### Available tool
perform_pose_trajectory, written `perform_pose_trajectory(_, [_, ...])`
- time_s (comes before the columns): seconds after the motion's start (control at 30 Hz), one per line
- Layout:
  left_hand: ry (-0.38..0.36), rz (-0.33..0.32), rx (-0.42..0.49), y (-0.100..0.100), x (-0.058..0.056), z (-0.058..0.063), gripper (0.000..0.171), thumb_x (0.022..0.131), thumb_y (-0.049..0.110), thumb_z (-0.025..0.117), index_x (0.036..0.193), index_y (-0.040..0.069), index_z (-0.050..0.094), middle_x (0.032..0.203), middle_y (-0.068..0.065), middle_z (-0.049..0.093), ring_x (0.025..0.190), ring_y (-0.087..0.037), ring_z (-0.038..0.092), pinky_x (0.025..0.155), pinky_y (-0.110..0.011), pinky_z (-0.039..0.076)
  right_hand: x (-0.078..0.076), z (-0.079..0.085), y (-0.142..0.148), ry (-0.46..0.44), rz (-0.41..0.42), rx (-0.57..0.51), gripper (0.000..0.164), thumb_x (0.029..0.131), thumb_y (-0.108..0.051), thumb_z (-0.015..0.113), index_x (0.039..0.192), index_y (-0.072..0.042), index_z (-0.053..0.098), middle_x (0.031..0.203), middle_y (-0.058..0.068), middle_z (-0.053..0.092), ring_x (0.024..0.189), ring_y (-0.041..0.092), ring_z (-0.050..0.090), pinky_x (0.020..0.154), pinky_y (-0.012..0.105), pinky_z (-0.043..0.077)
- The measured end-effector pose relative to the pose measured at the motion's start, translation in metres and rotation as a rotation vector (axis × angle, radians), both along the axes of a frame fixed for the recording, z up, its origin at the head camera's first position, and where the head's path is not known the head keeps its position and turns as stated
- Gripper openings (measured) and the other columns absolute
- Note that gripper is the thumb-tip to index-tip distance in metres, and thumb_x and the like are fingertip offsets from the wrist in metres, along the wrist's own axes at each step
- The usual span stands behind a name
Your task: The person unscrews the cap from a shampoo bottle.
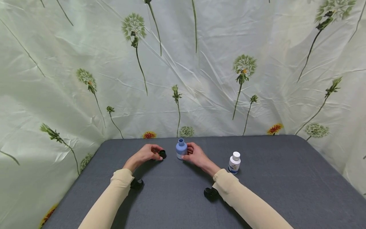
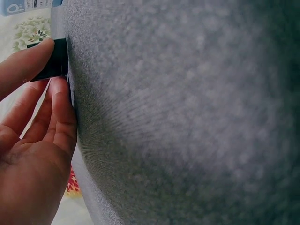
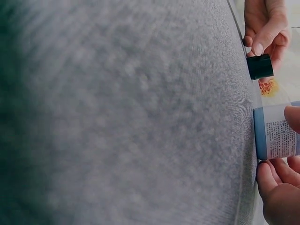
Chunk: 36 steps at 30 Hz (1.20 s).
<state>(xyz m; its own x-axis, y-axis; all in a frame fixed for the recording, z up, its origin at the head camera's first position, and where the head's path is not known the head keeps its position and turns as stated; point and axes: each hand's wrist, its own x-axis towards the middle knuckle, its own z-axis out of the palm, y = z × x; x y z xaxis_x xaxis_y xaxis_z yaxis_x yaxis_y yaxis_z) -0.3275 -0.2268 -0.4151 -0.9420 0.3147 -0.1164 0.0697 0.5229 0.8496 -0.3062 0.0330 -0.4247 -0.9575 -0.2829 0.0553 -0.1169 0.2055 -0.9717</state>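
Note:
My left hand [image 1: 146, 154] pinches a small black bottle cap [image 1: 162, 154] between thumb and fingers. In the left wrist view the cap [image 2: 58, 61] sits right at the cloth surface, with the thumb on its near side. To its right, a blue bottle [image 1: 181, 148] stands upright with its neck open and uncapped. My right hand [image 1: 198, 156] grips this bottle low on its right side, thumb in front and fingers around it. In the right wrist view, small print covers the pale label of the bottle [image 3: 277, 138], and its base meets the cloth.
A white bottle [image 1: 234, 163] with a white cap stands upright on the dark grey tabletop [image 1: 174, 197], beyond the right forearm. Behind the table's far edge hangs a pale curtain [image 1: 200, 76] printed with dandelions. Black wrist devices show under both sleeves.

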Motion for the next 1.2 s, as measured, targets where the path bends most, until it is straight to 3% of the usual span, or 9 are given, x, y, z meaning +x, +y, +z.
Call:
perform_pose_trajectory(0.23, [0.04, 0.028, -0.01, 0.002, 0.004, -0.003, 0.047, 0.079, 0.004, 0.077, 0.122, -0.006, 0.062, 0.098, -0.012, 0.065, 0.083, -0.017, 0.056, 0.071, -0.031, 0.047, 0.003, -0.001, 0.003, 0.004, -0.009, -0.005, 0.057, 0.084, 0.004, 0.071, 0.134, 0.01, 0.045, 0.134, 0.028, 0.052, 0.127, 0.041, 0.048, 0.105, 0.049, 0.038])
perform_pose_trajectory(0.67, [0.051, 0.097, 0.111, -0.006, 0.014, -0.005, 0.049, 0.084, 0.005, 0.074, 0.128, -0.008, 0.057, 0.112, -0.019, 0.064, 0.09, -0.019, 0.063, 0.074, -0.034, 0.053, 0.013, 0.002, 0.012, -0.006, -0.041, -0.032, 0.057, 0.087, -0.001, 0.071, 0.136, 0.008, 0.044, 0.138, 0.027, 0.049, 0.128, 0.042, 0.047, 0.103, 0.049, 0.04])
perform_pose_trajectory(1.0, [0.1, 0.188, 0.141, 0.002, 0.036, -0.001, 0.051, 0.09, 0.011, 0.07, 0.136, -0.002, 0.052, 0.124, -0.019, 0.059, 0.102, -0.026, 0.061, 0.076, -0.037, 0.052, 0.027, 0.004, 0.021, 0.012, -0.077, -0.018, 0.057, 0.089, -0.005, 0.07, 0.138, 0.007, 0.044, 0.14, 0.024, 0.049, 0.131, 0.039, 0.045, 0.105, 0.051, 0.037])
perform_pose_trajectory(1.2, [0.174, 0.24, 0.08, 0.012, 0.052, -0.001, 0.052, 0.091, 0.012, 0.07, 0.139, 0.002, 0.051, 0.128, -0.02, 0.057, 0.105, -0.029, 0.059, 0.078, -0.04, 0.051, 0.045, 0.012, 0.03, 0.036, -0.057, -0.022, 0.053, 0.092, -0.005, 0.066, 0.139, 0.007, 0.044, 0.143, 0.025, 0.046, 0.134, 0.04, 0.041, 0.108, 0.05, 0.033])
